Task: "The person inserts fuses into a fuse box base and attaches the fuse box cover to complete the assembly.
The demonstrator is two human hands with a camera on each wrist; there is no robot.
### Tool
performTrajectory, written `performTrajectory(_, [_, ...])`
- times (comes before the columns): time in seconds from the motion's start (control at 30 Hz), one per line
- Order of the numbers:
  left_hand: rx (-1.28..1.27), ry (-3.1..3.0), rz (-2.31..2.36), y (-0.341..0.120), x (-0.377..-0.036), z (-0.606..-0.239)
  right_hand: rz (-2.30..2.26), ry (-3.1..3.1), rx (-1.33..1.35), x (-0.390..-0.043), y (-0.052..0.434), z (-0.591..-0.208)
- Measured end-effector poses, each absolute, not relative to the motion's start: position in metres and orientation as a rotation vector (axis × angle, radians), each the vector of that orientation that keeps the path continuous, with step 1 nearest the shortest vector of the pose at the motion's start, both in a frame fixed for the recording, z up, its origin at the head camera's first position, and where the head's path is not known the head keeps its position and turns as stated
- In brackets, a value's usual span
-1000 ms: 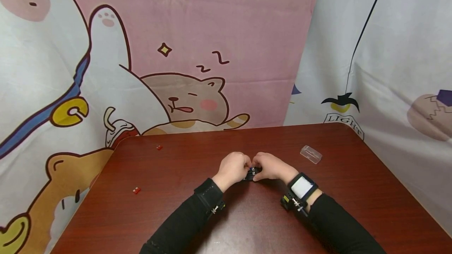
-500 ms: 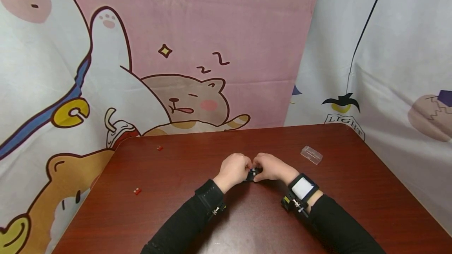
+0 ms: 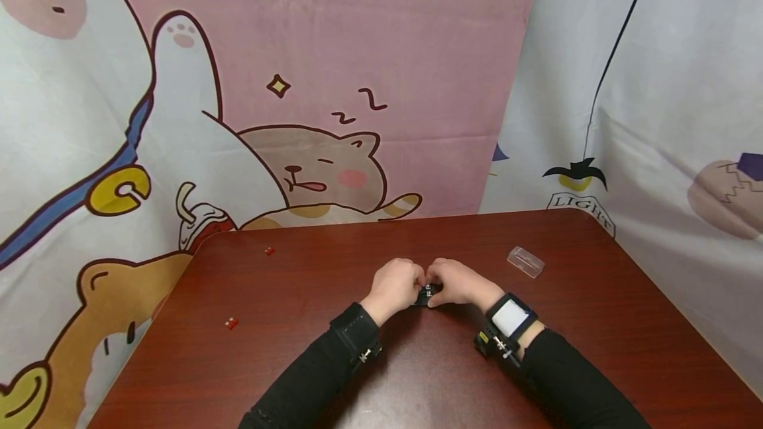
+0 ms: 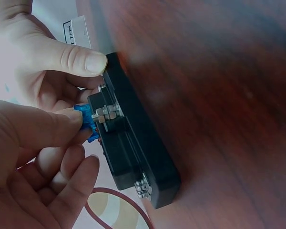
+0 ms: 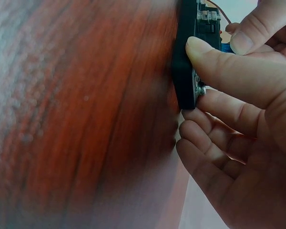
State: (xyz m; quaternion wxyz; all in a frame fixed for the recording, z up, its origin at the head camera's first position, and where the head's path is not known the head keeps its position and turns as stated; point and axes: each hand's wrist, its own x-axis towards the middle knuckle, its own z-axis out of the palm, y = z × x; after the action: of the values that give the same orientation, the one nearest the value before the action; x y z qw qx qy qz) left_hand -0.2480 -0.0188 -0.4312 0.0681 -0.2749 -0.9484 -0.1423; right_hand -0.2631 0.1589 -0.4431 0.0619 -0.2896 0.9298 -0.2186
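The right hand [image 4: 47, 62] braced the black block [image 4: 133, 152] on the table [image 3: 298, 363] while the left hand [image 4: 33, 143] pinched the blue piece [image 4: 86, 121] against it.

"LIGHT" on banner [image 3: 577, 202] printed on white backdrop cloth [image 3: 656, 85]; "Z Z" on pink cloth [image 3: 357, 38].
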Motion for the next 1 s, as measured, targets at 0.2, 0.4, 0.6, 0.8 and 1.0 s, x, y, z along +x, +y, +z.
performTrajectory(0.2, [-0.826,-2.858,-0.41,-0.0168,-0.2481,-0.4315,-0.666,2.813,-0.892,-0.2637,0.16,-0.4443])
performTrajectory(0.4, [-0.82,-2.873,-0.389,-0.0165,-0.2484,-0.4315,-0.663,2.817,-0.894,-0.2643,0.1598,-0.4447])
performTrajectory(0.6, [-0.818,-2.872,-0.407,-0.0163,-0.2489,-0.4315,-0.661,2.813,-0.912,-0.2645,0.1603,-0.4443])
performTrajectory(0.8, [-0.82,-2.872,-0.405,-0.0168,-0.2488,-0.4319,-0.671,2.809,-0.893,-0.2639,0.1591,-0.4442])
performTrajectory(1.0, [-0.817,-2.866,-0.415,-0.0173,-0.2482,-0.4333,-0.67,2.811,-0.918,-0.2638,0.1594,-0.4436])
